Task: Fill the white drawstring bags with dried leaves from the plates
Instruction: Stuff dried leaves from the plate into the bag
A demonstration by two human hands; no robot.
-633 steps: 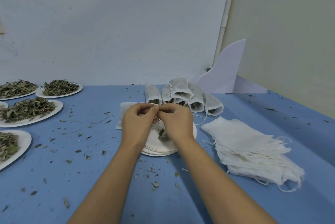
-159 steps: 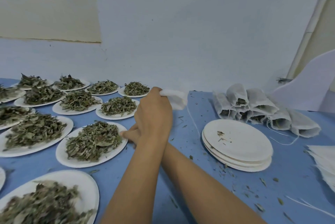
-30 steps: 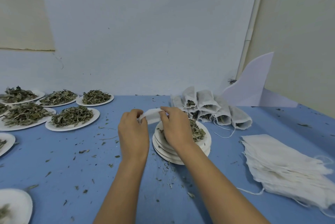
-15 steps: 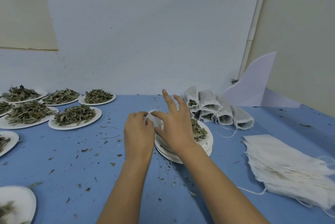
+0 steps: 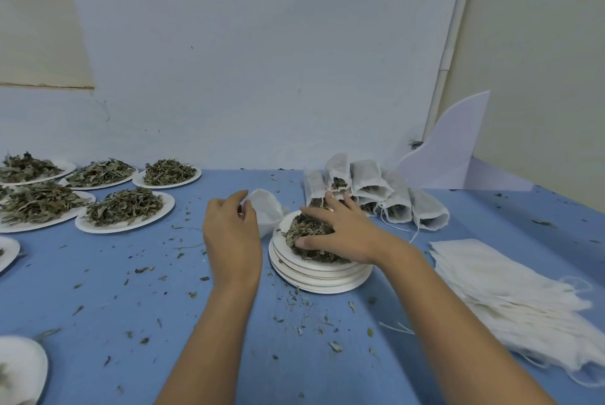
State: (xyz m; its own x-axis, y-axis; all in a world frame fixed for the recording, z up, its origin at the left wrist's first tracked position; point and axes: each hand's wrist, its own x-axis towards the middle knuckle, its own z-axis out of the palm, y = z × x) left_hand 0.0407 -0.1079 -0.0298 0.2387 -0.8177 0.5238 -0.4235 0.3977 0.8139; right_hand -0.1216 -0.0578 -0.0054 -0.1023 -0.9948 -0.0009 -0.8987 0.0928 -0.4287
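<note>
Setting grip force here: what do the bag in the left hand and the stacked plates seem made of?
The bag, held by the left hand: thin matte white fabric, probably gauzy or non-woven; it slumps and creases softly. The stacked plates: likely paper or pulp, matte white, with thin, uneven layered edges.

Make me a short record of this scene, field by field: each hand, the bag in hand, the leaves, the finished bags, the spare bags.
left hand: left hand grips a white fabric drawstring bag by its edge
right hand: right hand lies spread on a pile of dried green leaves
leaf pile: on the top of a stack of round white paper plates
finished bags: heap of leaf-filled white bags behind the stack
spare bags: flat pile of empty white bags at right
surface: blue table, scattered leaf crumbs
</note>
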